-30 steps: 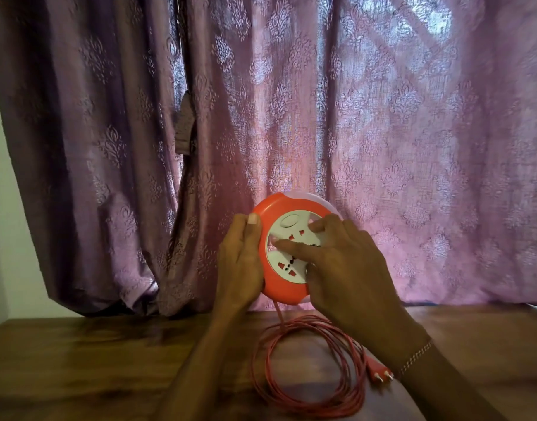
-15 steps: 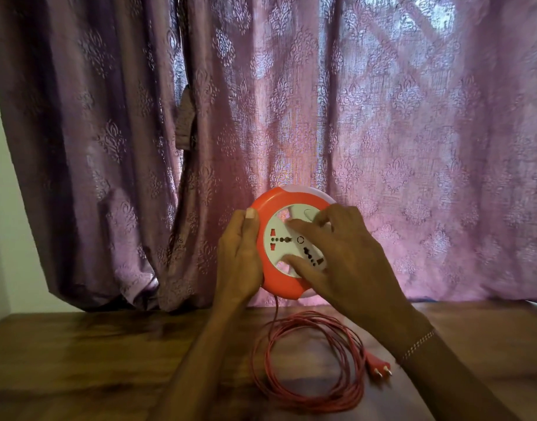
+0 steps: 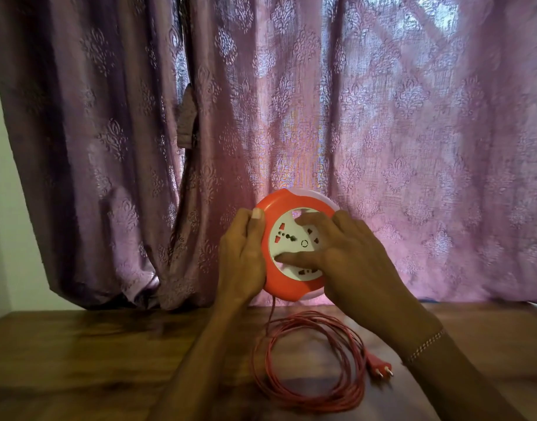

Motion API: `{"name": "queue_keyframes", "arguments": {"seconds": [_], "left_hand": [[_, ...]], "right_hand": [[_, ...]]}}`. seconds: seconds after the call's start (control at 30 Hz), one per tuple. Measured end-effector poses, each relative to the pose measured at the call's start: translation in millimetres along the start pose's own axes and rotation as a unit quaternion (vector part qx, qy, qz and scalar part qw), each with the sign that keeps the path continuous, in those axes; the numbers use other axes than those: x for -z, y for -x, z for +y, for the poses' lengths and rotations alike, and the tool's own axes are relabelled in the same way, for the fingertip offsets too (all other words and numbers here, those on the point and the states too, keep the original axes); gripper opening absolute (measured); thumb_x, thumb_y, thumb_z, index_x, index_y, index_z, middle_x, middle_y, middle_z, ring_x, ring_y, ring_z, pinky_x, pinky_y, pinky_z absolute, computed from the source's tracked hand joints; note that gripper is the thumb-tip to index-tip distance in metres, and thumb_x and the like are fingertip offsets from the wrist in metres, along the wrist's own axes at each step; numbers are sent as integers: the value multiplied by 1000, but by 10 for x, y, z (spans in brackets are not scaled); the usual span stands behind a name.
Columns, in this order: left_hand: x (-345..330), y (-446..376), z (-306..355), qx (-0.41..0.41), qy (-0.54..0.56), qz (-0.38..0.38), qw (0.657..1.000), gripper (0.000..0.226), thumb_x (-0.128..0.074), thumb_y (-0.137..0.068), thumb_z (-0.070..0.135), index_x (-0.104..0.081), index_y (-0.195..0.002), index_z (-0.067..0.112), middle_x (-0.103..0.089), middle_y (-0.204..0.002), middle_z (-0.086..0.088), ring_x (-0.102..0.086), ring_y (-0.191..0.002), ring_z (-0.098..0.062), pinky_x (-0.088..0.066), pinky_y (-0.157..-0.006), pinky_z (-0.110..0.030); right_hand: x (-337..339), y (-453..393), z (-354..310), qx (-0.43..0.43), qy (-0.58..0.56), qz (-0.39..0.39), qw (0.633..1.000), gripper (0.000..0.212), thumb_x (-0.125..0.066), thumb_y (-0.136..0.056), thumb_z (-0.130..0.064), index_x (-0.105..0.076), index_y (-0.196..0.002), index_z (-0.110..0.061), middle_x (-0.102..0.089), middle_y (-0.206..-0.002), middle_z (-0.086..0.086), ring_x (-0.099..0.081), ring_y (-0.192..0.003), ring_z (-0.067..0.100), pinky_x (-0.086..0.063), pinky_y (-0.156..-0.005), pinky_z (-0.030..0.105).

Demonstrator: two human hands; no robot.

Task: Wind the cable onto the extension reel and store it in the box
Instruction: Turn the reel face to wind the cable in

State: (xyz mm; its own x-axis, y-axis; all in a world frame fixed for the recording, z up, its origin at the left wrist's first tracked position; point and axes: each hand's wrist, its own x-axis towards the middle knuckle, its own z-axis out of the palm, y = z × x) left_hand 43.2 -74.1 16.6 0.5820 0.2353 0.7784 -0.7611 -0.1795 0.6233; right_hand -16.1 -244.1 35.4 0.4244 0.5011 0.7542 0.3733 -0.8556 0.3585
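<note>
An orange round extension reel (image 3: 287,288) with a white socket face (image 3: 287,238) is held upright above the wooden table (image 3: 79,360). My left hand (image 3: 241,253) grips its left rim, thumb on the front edge. My right hand (image 3: 343,256) lies on the white face, fingers spread and pressed on it. A thin red cable (image 3: 309,360) drops from the reel's bottom into a loose coil on the table. Its red two-pin plug (image 3: 381,366) rests at the coil's right side. No box is in view.
A purple patterned curtain (image 3: 322,117) hangs right behind the reel and reaches the table's far edge. A pale wall (image 3: 0,208) shows at the left.
The white socket face has turned under my right hand's fingers, and that hand shifted around it. The reel and my left hand stayed nearly in place.
</note>
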Motion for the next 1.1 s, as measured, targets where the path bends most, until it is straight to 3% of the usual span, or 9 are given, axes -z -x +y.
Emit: {"name": "queue_keyframes", "arguments": {"seconds": [0.1,0.23,0.37,0.47,0.6,0.73,0.83,0.93,1.1], "left_hand": [[-3,5,-7,4,2,1,1000,60,-41,-95,65,-56,-88,8,-67,-81,-14,-65,-79,-43,-54,-71,-63],[-24,32,17,7,-20,-8,1000,57,-40,-94,68,-57,-88,14,-69,-79,-8,-68,-75,-36,-56,-67,-62],[-39,33,-2,15,-15,-1,1000,53,-41,-94,68,-55,-84,17,-69,-77,-7,-67,-77,-39,-55,-69,-62],[-37,30,-8,16,-13,-2,1000,51,-41,-94,68,-55,-83,20,-68,-77,-4,-67,-74,-34,-55,-69,-62],[-31,28,8,19,1,8,1000,55,-41,-94,66,-54,-85,14,-68,-81,-13,-65,-81,-43,-55,-72,-63],[-13,19,18,21,3,-1,1000,63,-40,-93,67,-54,-89,6,-68,-82,-16,-65,-76,-40,-55,-72,-62],[-8,31,40,19,1,-2,1000,63,-39,-93,66,-56,-90,5,-68,-82,-14,-65,-73,-31,-55,-71,-61],[-7,45,52,14,2,-3,1000,65,-39,-93,66,-56,-92,3,-68,-83,-16,-66,-81,-40,-55,-72,-62],[-5,34,44,13,-2,-4,1000,62,-39,-94,65,-55,-88,6,-67,-77,-6,-63,-70,-25,-55,-71,-58]], "right_hand": [[-23,6,-23,-47,-20,-4,999,68,-67,-76,-14,-54,-132,-51,-56,-125,12,-55,-105,34,-49,-80,44],[-48,27,-74,-121,-34,31,992,63,-70,-72,-38,-53,-132,-52,-58,-99,4,-60,-87,27,-49,-68,37],[-83,12,-141,-205,-28,63,976,64,-53,-72,-74,-55,-131,-51,-70,-91,-2,-68,-79,23,-52,-62,31],[-76,-12,-165,-233,-16,80,969,70,-45,-72,-84,-61,-128,-46,-71,-76,-8,-68,-71,20,-49,-56,27],[-46,-20,-121,-190,-63,71,977,62,-49,-83,-72,-59,-132,-35,-70,-93,-4,-62,-91,23,-54,-66,35],[4,-15,-6,-76,-97,108,986,27,-71,-86,-24,-68,-113,-23,-64,-103,1,-56,-96,26,-54,-66,35],[51,5,34,-5,-103,28,994,51,-78,-66,0,-72,-104,-33,-60,-127,5,-53,-113,29,-46,-79,29],[76,1,-6,-11,-102,-37,994,66,-79,-60,3,-73,-110,-40,-54,-138,8,-50,-124,32,-49,-92,41],[29,-4,-32,-27,-54,11,998,65,-79,-64,-10,-68,-118,-46,-60,-125,9,-56,-106,33,-52,-80,43]]}}
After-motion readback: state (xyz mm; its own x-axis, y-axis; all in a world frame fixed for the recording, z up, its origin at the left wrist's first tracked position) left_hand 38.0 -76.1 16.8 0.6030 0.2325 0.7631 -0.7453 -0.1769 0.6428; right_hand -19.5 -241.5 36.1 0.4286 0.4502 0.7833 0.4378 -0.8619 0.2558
